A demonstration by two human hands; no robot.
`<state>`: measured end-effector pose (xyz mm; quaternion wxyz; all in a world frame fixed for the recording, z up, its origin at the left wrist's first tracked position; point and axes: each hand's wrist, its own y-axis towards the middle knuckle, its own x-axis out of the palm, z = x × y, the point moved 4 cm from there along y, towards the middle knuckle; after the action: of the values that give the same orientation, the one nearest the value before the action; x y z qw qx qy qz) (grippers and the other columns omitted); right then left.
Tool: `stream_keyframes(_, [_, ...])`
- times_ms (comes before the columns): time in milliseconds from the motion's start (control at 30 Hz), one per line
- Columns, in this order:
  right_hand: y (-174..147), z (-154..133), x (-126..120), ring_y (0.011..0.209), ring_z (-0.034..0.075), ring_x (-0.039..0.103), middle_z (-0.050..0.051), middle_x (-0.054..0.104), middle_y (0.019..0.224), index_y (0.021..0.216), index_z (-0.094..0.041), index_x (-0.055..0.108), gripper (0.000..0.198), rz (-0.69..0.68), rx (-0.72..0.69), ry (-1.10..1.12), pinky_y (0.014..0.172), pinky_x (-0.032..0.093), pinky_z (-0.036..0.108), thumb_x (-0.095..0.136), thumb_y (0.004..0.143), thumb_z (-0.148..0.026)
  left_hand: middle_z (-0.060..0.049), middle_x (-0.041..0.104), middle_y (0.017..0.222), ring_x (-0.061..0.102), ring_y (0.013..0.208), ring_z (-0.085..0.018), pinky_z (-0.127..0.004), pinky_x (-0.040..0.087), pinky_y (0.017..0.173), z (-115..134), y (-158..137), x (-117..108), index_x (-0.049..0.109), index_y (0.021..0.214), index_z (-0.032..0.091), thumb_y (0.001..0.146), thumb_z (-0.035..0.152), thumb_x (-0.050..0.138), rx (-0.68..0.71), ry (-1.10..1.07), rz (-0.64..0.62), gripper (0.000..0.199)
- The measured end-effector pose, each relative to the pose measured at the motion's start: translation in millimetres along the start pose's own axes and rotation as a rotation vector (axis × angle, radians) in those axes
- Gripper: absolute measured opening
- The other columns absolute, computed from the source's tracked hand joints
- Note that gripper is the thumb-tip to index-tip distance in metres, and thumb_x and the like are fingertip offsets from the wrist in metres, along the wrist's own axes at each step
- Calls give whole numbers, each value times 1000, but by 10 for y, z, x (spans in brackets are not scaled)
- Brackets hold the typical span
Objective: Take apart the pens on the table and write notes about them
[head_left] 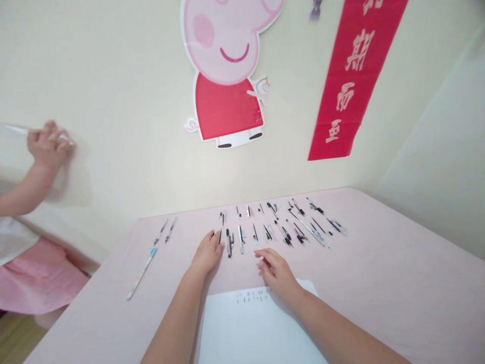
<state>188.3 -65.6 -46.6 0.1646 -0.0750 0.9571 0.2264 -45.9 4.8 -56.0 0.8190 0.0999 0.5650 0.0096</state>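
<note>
My left hand (207, 253) rests low over the pink table, at the left end of the near row of pen parts. Its thumb and fingertips close around a thin black pen piece (220, 236). Just right of it lie a dark pen (229, 243) and a silver-grey pen piece (241, 239). My right hand (278, 273) hovers by the top edge of a white paper sheet (242, 328), fingers loosely curled and apart, with nothing visible in them. Small marks show along the sheet's top.
More pen parts (299, 230) spread in two rows to the right. Two pens (160, 231) and a blue-capped pen (142, 273) lie on the table's left (106, 303). At far left, another person's hand (49, 144) holds a white stick-like object against the wall.
</note>
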Motion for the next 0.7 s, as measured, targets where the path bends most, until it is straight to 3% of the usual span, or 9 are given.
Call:
stream_keyframes(233, [3, -22, -8, 78, 15, 59, 7, 61, 100, 108, -20, 60, 32, -4, 1, -18, 69, 52, 28, 44, 82, -12, -17, 51, 126, 48, 118, -24, -35, 35, 101, 96, -97, -125, 38, 134, 8, 85, 29, 45, -5, 10, -1, 54])
stream_keyframes(367, [9, -29, -13, 81, 15, 59, 8, 61, 100, 108, -20, 60, 31, 0, -4, -35, 69, 51, 27, 45, 82, -13, -15, 54, 122, 52, 112, -23, -34, 39, 97, 154, -135, -147, 43, 132, 12, 86, 24, 41, -2, 31, -8, 47])
stream_keyframes(533, [6, -20, -3, 77, 14, 58, 8, 60, 101, 110, -20, 59, 32, -14, 18, -25, 67, 52, 27, 44, 83, -13, -17, 51, 128, 47, 118, -27, -38, 36, 98, 198, -178, -111, 55, 121, 15, 87, 26, 40, -30, 86, -4, 39])
stream_keyframes(700, [2, -21, -9, 77, 15, 58, 8, 60, 100, 110, -20, 59, 33, -3, 24, -20, 66, 52, 28, 44, 82, -13, -17, 46, 134, 40, 125, -29, -42, 30, 103, 220, -200, -34, 53, 123, 14, 88, 34, 38, -61, 130, 14, 43])
